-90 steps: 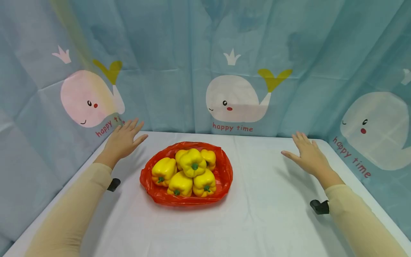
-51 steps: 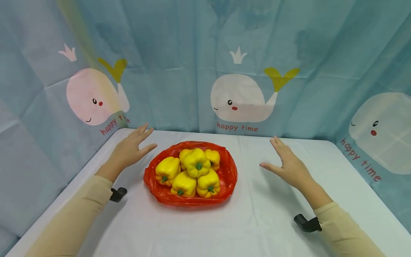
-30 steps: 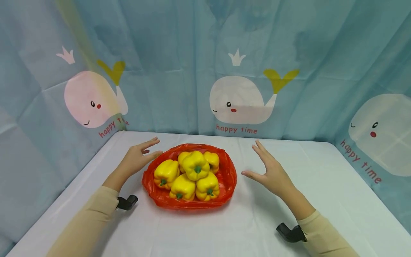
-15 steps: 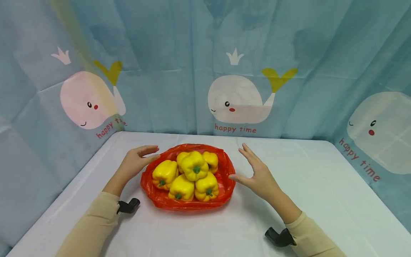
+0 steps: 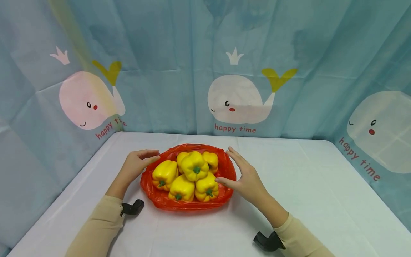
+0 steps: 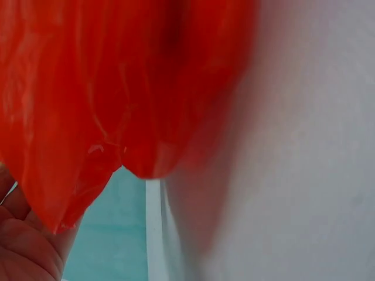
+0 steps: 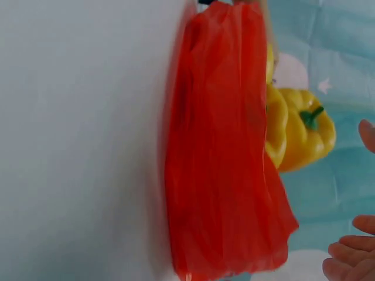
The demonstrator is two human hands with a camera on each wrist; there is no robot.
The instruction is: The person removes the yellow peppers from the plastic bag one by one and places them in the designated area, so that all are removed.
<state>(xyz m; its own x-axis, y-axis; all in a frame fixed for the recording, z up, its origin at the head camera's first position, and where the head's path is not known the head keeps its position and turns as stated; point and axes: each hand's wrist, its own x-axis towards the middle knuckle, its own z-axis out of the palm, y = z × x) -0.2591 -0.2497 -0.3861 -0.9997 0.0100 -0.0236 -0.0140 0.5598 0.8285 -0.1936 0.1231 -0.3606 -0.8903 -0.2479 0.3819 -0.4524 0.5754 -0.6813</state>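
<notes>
While right hand [image 5: 248, 179] spreads empty, left hand [image 5: 134, 165], hold unclear, six peppers [image 5: 193, 165], one bag [image 5: 179, 206]

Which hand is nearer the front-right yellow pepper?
Right. The right hand is over the right rim of the red bag, thumb close to that pepper; the left hand is at the left rim.

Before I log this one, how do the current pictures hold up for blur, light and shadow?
Head view: the yellow peppers are fairly sharp, with glossy highlights, and soft shadow falls on the table. Left wrist view: the red bag blurs along its right edge. Right wrist view: dim, the table greyish, the blue curtain behind out of focus.
</notes>
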